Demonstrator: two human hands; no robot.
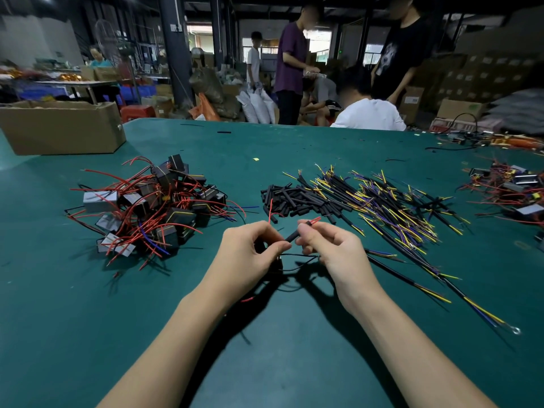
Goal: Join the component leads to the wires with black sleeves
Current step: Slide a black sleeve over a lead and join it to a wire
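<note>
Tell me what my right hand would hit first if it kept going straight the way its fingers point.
Probably the left hand: the right hand points left, holding a black sleeve between them.

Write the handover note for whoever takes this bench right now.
Left hand: pinches the lower end of a black sleeve, a component tucked under it.
Right hand: grip on the same sleeve, red leads sticking out its top.
Supplies: component pile on the left, loose sleeves ahead, sleeved wires to the right.
Done: sleeve threaded on leads. Left: make this joint, then work through the pile.
</note>
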